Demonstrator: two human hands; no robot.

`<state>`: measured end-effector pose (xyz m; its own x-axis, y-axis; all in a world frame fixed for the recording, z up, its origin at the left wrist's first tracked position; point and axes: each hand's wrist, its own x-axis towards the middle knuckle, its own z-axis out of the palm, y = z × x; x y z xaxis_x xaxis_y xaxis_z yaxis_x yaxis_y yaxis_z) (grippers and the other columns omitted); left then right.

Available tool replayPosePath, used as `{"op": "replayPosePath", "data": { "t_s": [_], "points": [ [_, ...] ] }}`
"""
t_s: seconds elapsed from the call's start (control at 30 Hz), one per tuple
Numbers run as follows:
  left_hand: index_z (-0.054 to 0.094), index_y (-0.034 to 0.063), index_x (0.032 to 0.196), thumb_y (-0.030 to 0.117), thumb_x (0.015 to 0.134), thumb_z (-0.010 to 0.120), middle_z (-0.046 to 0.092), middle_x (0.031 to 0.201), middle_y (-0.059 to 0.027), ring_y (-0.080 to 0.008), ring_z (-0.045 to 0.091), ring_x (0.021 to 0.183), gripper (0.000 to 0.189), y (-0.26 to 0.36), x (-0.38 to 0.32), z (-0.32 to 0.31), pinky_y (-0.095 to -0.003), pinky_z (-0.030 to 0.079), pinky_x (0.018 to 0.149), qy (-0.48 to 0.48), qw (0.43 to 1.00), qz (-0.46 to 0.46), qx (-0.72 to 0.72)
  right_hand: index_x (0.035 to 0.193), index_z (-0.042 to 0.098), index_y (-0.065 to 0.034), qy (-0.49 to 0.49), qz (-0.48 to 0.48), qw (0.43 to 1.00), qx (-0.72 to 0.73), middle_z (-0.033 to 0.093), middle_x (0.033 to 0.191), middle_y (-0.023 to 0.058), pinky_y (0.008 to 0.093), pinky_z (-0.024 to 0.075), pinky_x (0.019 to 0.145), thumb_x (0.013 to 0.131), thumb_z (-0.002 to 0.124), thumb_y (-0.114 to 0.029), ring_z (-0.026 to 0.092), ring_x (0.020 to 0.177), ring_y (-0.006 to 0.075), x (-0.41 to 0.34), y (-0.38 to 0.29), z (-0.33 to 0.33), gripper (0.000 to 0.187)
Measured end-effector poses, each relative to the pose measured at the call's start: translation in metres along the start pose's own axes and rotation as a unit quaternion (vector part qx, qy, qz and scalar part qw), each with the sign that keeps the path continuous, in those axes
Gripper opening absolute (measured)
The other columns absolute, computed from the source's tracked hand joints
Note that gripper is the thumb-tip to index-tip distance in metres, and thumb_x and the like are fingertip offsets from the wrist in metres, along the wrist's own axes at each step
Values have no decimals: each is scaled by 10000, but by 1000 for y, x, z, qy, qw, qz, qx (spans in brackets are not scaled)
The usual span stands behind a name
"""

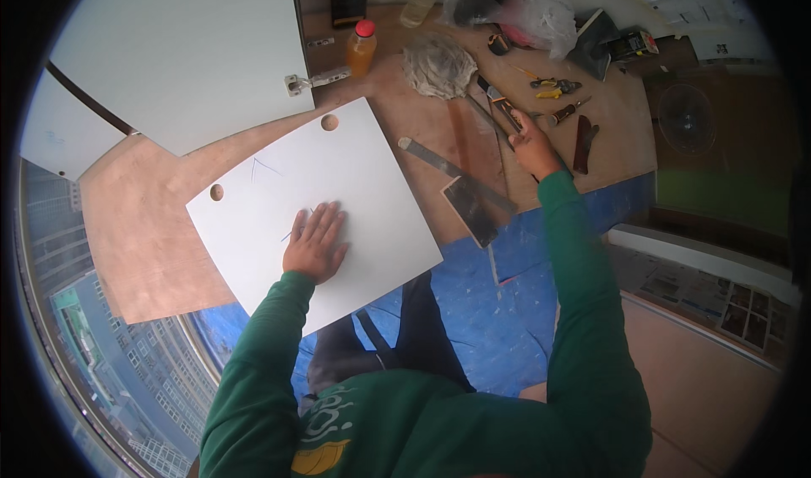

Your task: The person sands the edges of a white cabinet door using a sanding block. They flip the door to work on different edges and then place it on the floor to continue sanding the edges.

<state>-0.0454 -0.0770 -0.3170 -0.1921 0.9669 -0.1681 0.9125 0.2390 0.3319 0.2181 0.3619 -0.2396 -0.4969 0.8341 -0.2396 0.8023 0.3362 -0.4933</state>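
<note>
My left hand lies flat, fingers slightly apart, on a white board with two round holes near one edge and pen marks on its face. To the right, my right hand is on a black and orange hand tool, which looks like a utility knife; its fingers are around the near end. Beside that hand, a thin dark strip runs towards a crumpled cloth. Between the board and my right arm lie a long flat bar and a dark rectangular block.
Pliers, a screwdriver and a dark red object lie right on the plywood. Beyond stand an orange bottle, a clear bottle and plastic bags. A hinged white door panel is at upper left.
</note>
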Motion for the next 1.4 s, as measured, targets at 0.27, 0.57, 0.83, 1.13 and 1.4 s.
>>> {"op": "replayPosePath", "data": {
  "t_s": [0.27, 0.57, 0.83, 1.13, 1.4],
  "points": [
    [471, 175, 1571, 401, 921, 710, 389, 1686, -42, -256, 361, 1552, 728, 0, -3, 2, -536, 208, 1305, -11, 1000, -21, 18, 1482, 589, -143, -10, -105, 950, -295, 671, 1357, 229, 502, 512, 1056, 985, 571, -171, 652, 1212, 433, 262, 28, -12, 498],
    [336, 254, 1649, 438, 955, 649, 283, 1739, 27, -185, 234, 1609, 784, -4, 0, 12, -487, 77, 1357, -51, 996, -38, 65, 1565, 501, -209, -78, -206, 892, -395, 605, 1457, 232, 479, 461, 1122, 974, 532, -155, 591, 1324, 419, 373, 69, -36, 595],
    [315, 243, 1658, 446, 907, 681, 245, 1753, -7, -213, 215, 1617, 860, 1, -8, 23, -491, 59, 1359, -22, 995, -37, 87, 1244, 687, -118, -51, -207, 869, -446, 754, 1165, 174, 486, 553, 952, 877, 704, -289, 708, 1106, 389, 355, 60, -70, 405],
    [315, 196, 1657, 445, 941, 581, 276, 1739, -72, -276, 236, 1610, 803, -3, -7, 28, -540, 77, 1346, -18, 992, -24, 122, 1162, 695, -116, 7, -93, 976, -199, 741, 997, 140, 421, 548, 910, 807, 739, -222, 720, 1002, 303, 362, 124, -85, 373],
    [326, 220, 1654, 402, 885, 680, 254, 1750, -31, -233, 224, 1615, 865, -3, -10, 28, -502, 58, 1359, -5, 994, -26, 110, 1353, 659, -115, 35, -80, 986, -144, 753, 1072, 192, 425, 588, 801, 816, 590, -85, 742, 975, 295, 309, 103, -105, 542]
  ]
}}
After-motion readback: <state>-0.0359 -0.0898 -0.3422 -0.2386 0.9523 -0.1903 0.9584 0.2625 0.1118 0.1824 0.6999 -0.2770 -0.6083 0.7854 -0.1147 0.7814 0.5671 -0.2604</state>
